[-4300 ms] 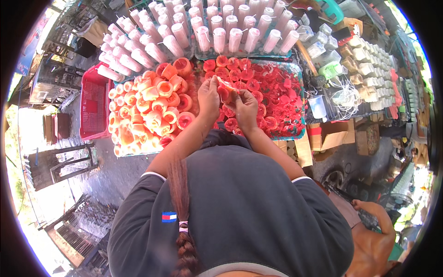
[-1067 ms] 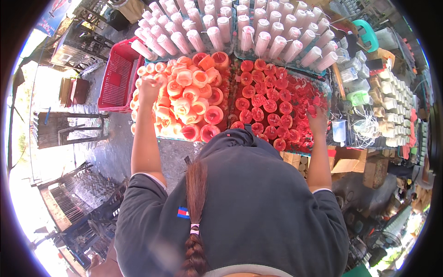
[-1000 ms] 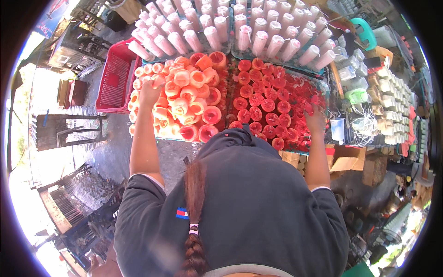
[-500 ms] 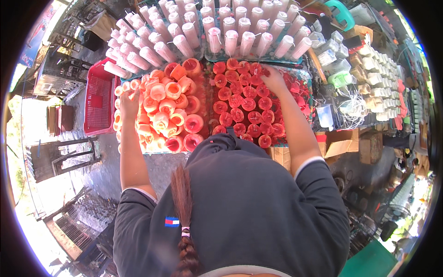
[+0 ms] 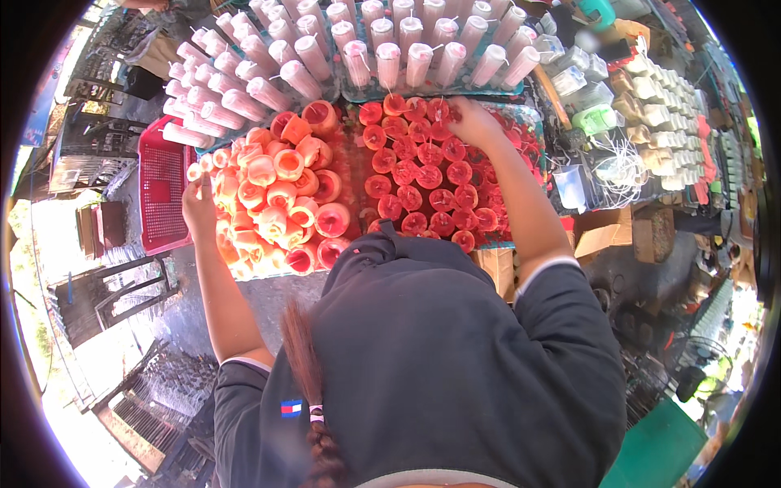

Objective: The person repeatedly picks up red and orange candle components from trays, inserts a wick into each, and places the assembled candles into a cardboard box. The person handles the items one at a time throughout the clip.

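Orange cup-shaped pieces [image 5: 277,195] lie heaped, most of them hollow. My left hand [image 5: 198,210] is at the left edge of this heap, its finger and thumb apart with nothing seen between them. Right of the heap, red cup candles with thin wicks [image 5: 427,175] stand in rows on a tray. Over the tray's far edge, my right hand [image 5: 474,124] bends its fingers down beside the red candles. Its fingertips are hidden, and what they grip cannot be made out.
Pale pink pillar candles [image 5: 419,61] with white wicks stand in rows along the far side. A red plastic basket [image 5: 159,195] sits left of the heap. To the right are white string [image 5: 620,171], clear plastic containers [image 5: 569,80] and rows of pale blocks [image 5: 667,122].
My left hand has moved left and nearer to me, off the heap's far left part to its outer edge. My right hand stays by the red candles. The whole view has shifted slightly.
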`<action>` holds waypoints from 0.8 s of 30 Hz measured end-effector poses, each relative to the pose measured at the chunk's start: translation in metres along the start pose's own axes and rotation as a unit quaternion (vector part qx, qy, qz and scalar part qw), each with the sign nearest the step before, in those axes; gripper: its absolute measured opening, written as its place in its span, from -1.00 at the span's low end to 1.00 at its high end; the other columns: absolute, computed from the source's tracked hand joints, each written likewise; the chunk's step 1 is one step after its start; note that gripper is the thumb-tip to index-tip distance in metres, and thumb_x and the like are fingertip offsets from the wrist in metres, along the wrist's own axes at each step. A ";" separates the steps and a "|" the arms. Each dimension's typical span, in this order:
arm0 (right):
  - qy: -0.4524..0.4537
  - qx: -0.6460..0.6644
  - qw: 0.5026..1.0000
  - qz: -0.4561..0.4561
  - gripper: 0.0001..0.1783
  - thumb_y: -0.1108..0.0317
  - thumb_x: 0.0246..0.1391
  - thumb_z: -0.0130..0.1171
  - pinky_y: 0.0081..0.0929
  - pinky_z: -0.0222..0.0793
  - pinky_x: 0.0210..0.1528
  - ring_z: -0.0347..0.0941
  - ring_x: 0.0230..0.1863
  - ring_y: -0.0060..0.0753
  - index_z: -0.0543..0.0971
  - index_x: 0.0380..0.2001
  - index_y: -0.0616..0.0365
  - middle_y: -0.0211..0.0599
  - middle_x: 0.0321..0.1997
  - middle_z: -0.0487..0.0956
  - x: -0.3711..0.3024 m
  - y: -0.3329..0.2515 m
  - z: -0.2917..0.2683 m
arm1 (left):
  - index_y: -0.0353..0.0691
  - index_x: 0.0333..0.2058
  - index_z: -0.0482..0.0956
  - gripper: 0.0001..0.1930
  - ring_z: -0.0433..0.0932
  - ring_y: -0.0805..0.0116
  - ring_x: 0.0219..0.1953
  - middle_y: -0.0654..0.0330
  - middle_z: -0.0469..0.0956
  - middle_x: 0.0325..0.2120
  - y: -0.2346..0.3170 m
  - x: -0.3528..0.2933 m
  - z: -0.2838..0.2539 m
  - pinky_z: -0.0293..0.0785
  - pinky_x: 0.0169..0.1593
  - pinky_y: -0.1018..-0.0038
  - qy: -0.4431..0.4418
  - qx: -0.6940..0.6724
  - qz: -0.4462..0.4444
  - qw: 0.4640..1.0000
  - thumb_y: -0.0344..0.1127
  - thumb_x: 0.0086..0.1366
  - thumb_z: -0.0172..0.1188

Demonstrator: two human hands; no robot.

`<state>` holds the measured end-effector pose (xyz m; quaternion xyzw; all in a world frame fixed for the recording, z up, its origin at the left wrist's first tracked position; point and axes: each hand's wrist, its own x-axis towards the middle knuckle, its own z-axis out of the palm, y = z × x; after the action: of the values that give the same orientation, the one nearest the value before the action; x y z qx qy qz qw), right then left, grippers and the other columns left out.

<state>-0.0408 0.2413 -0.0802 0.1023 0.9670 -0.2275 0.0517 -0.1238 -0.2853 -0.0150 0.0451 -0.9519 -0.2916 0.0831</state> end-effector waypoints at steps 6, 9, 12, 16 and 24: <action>-0.258 -0.168 0.950 0.051 -0.49 0.24 -0.25 0.27 -0.26 0.42 -0.09 0.47 -0.10 -0.13 0.44 -0.12 0.02 -0.18 -0.14 0.47 -0.150 -0.002 -0.025 | -0.30 -0.28 0.57 -0.46 0.52 0.10 -0.20 0.05 0.56 -0.31 -0.020 0.000 -0.006 0.38 -0.08 0.29 0.058 0.028 -0.034 0.997 0.17 0.23 0.02; -0.180 -0.125 0.973 0.066 -0.47 0.24 -0.27 0.29 -0.25 0.41 -0.07 0.47 -0.09 -0.13 0.46 -0.11 0.02 -0.17 -0.11 0.47 -0.182 0.005 0.012 | -0.29 -0.28 0.57 -0.53 0.52 0.14 -0.20 0.08 0.56 -0.29 0.005 0.001 -0.004 0.39 -0.08 0.32 0.112 -0.010 0.011 0.994 0.08 0.25 0.05; -0.091 -0.002 0.992 0.088 -0.50 0.24 -0.27 0.29 -0.29 0.39 -0.04 0.46 -0.07 -0.12 0.48 -0.14 0.08 -0.12 -0.09 0.48 -0.192 0.018 0.026 | -0.30 -0.29 0.56 -0.67 0.52 0.24 -0.19 0.09 0.56 -0.28 0.054 -0.010 -0.001 0.40 -0.09 0.38 0.180 -0.063 0.086 0.978 -0.10 0.27 0.10; -0.008 0.134 0.986 0.103 -0.61 0.27 -0.20 0.25 -0.34 0.45 -0.08 0.50 -0.13 -0.20 0.51 -0.22 0.15 -0.11 -0.14 0.52 -0.202 0.034 0.042 | -0.29 -0.33 0.57 -0.84 0.51 0.37 -0.20 0.16 0.57 -0.28 0.114 -0.033 0.013 0.42 -0.13 0.48 0.137 -0.245 0.151 0.948 -0.31 0.26 0.11; 0.086 0.632 0.733 0.236 -0.69 0.25 -0.01 0.22 -0.72 0.48 -0.50 0.53 -0.45 -0.60 0.49 -0.18 0.06 -0.42 -0.33 0.57 -0.211 0.050 0.026 | -0.29 -0.23 0.52 -0.77 0.53 0.45 -0.37 0.17 0.58 -0.42 0.189 -0.121 0.067 0.44 -0.28 0.50 -0.293 -0.307 0.080 0.902 -0.25 0.24 0.16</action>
<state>0.1767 0.2367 -0.0940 0.3559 0.5454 -0.7567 -0.0562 -0.0241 -0.0766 0.0206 -0.1468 -0.7968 -0.5620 -0.1665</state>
